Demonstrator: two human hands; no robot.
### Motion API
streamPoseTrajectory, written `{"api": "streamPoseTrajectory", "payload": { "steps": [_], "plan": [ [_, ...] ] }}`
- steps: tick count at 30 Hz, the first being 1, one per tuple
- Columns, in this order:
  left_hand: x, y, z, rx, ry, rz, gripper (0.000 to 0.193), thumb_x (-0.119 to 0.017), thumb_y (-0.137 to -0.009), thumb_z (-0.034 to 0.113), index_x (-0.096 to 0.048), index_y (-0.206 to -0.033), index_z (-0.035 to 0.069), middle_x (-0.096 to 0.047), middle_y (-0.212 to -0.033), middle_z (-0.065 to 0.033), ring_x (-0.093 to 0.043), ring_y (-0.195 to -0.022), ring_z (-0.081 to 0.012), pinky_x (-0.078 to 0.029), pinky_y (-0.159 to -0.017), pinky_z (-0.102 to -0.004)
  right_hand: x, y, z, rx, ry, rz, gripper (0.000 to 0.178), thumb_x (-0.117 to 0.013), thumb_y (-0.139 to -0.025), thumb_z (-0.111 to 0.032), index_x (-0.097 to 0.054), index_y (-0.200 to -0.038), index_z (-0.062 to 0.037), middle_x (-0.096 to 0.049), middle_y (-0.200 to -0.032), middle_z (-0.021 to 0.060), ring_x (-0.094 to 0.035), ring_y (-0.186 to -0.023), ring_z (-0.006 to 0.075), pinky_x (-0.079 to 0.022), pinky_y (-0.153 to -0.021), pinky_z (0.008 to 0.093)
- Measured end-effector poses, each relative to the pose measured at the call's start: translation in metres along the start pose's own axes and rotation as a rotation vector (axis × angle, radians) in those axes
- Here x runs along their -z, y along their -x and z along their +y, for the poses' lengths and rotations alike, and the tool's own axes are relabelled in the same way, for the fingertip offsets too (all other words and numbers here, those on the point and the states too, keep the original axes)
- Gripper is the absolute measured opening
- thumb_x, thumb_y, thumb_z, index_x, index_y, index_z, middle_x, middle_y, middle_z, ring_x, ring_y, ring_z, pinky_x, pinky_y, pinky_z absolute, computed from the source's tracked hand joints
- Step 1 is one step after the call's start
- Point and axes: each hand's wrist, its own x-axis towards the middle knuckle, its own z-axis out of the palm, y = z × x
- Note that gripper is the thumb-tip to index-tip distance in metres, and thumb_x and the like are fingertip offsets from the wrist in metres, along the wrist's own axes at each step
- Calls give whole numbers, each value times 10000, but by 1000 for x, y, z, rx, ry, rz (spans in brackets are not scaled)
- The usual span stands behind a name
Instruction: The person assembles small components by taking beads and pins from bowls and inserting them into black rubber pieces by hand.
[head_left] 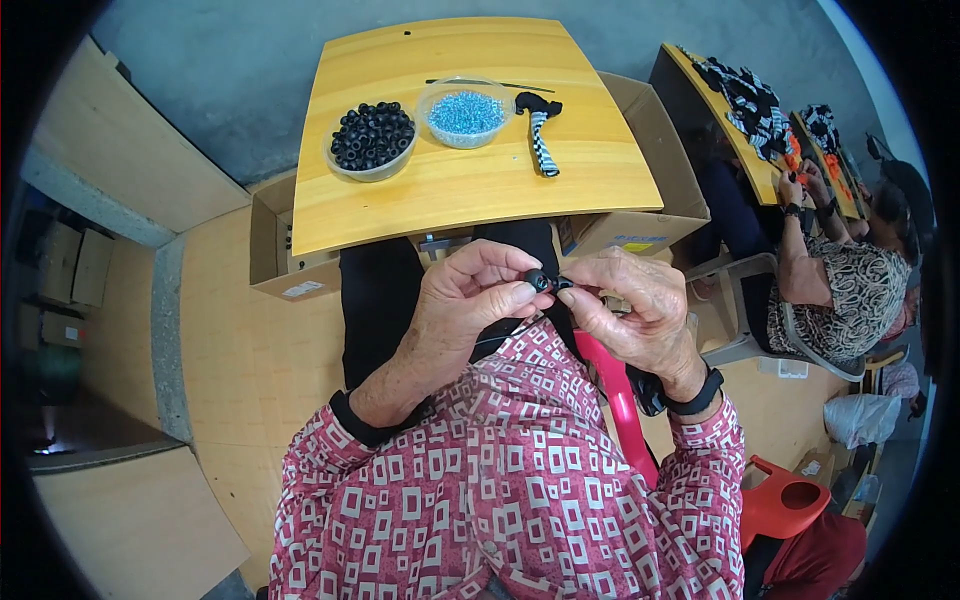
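Above my lap, just in front of the yellow table's near edge, both hands are close together. My left hand pinches a shiny black round bead between thumb and fingers. My right hand is closed on a small black piece right beside the bead; its exact kind is too small to tell. A thin dark cord runs below my left hand. On the table, one clear bowl holds many similar black round pieces, another clear bowl small blue beads.
A striped black-and-white fabric piece and a thin dark stick lie on the table. Cardboard boxes stand beneath it. At right, a person works at another table with striped and orange cloth. A red stool stands lower right.
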Motion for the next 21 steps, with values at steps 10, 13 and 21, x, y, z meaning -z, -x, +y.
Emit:
{"api": "streamPoseTrajectory", "payload": {
  "steps": [10,13,21],
  "plan": [
    [3,1,-6,46,54,22,197,-597,-879,-14,-583,-1073,11,-657,-957,-96,-655,-871,-151,-543,-819,-254,1,-15,-12,170,215,-152,183,-670,-735,8,-606,-906,9,-585,-782,102,-627,-707,246,-514,-587,334],
    [3,1,-4,63,101,25,191,-592,-883,-8,-580,-1073,12,-656,-963,-101,-663,-882,-166,-547,-815,-254,2,-16,-9,112,173,-142,187,-665,-745,16,-618,-926,9,-594,-787,104,-632,-717,246,-520,-602,331],
    [5,-1,-8,149,178,13,173,-596,-888,10,-579,-1060,18,-652,-988,-110,-669,-898,-172,-551,-807,-237,-2,-9,1,-89,-28,-71,109,-664,-805,-13,-646,-912,2,-632,-796,104,-640,-731,249,-518,-629,329]
  ]
}}
